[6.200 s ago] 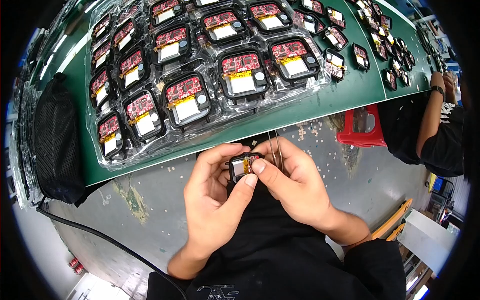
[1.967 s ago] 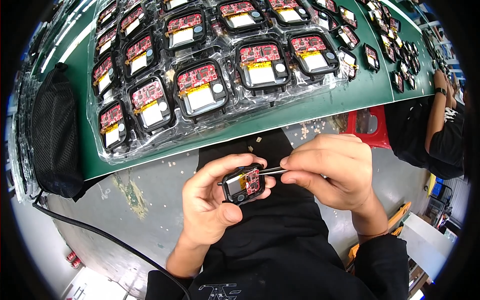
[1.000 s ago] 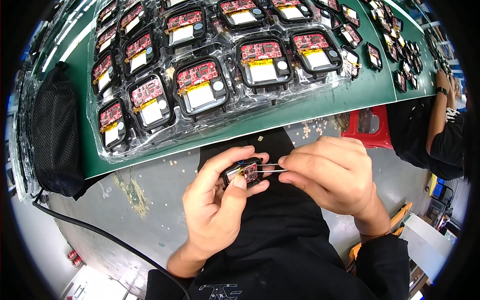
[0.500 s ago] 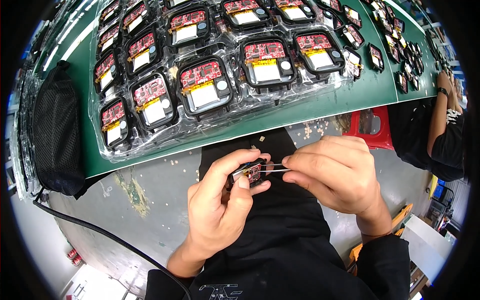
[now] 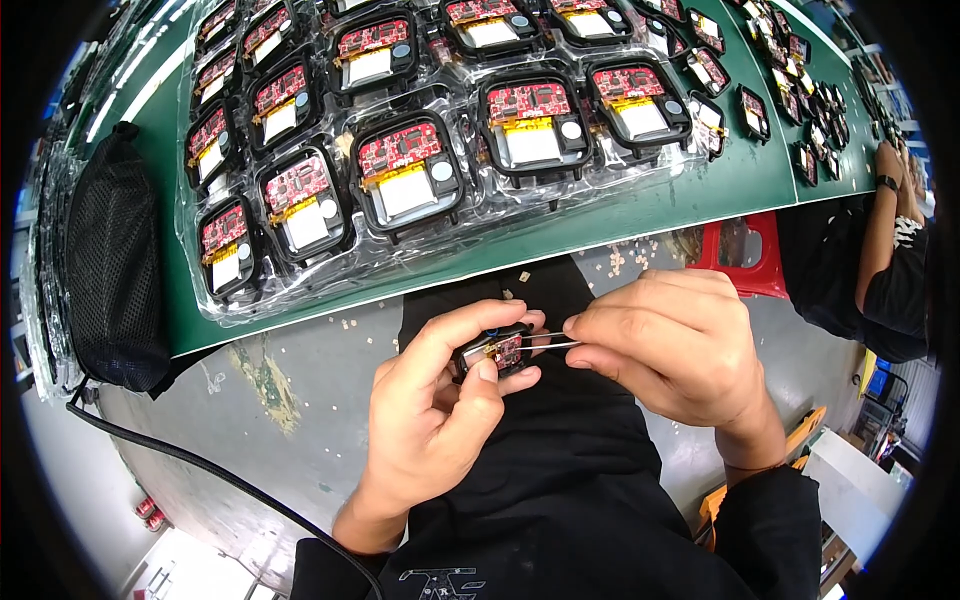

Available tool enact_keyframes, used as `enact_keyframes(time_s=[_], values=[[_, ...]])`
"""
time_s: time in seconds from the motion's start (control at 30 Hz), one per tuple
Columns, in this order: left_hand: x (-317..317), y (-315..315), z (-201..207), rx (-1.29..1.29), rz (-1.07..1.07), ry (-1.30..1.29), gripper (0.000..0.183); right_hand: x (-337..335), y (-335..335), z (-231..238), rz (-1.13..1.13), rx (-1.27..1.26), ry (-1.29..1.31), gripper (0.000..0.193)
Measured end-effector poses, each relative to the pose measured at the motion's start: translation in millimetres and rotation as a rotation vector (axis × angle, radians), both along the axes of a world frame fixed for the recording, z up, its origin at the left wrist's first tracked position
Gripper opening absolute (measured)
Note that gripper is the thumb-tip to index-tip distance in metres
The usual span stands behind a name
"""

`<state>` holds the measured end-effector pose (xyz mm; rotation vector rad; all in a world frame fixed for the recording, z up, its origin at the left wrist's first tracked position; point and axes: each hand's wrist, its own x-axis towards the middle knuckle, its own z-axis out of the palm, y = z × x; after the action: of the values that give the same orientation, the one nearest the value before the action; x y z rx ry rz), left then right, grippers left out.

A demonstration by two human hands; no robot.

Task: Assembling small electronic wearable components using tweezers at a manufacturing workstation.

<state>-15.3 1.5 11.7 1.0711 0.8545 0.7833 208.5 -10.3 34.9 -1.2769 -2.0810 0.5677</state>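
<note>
A green worktop (image 5: 640, 205) runs across the upper part of the head view, and above a grey floor (image 5: 300, 370) speckled with small scraps its near edge serves as the landmark here. On the worktop, just behind that edge, clear plastic trays (image 5: 420, 190) lie side by side, each pocket holding a black housing (image 5: 405, 180) with a red circuit board and a pale rectangular battery inside; more of the same fill the worktop farther back. At the worktop's left end a black mesh bag (image 5: 110, 260) hangs over the edge, and a black cable (image 5: 200, 470) trails from below it across the floor. Below the worktop edge, over the person's dark-clothed lap, the left hand (image 5: 430, 420) grips a small black device (image 5: 495, 352) with a red board showing in it, thumb pressed on its near side and fingers curled round its far side. The right hand (image 5: 670, 345) is closed in a pinch on thin metal tweezers (image 5: 550, 340), whose tips reach left to the device and meet its open side. The two hands sit close together, almost touching at the fingertips. To the right, beneath the worktop edge, stands a red plastic stool (image 5: 745, 255), and beyond it another person's arm (image 5: 885, 220) reaches up to the worktop.
</note>
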Motion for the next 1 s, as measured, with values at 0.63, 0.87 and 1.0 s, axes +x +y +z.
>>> enact_keyframes(time_s=[0.63, 0.87, 1.0], values=[[4.2, -1.3, 7.3, -0.034, 0.07, 0.036, 0.03, -3.1, -9.5, 22.9, -0.15, -0.092, -0.087, 0.023], [-0.9, 0.6, 10.9, -0.145, 0.041, -0.061, 0.036, 2.0, -7.3, 15.3, -0.015, 0.248, -0.288, 0.028], [-1.6, -0.3, 10.2, -0.167, 0.054, -0.066, 0.036, -3.2, -6.3, 15.1, -0.007, 0.283, -0.294, 0.028]])
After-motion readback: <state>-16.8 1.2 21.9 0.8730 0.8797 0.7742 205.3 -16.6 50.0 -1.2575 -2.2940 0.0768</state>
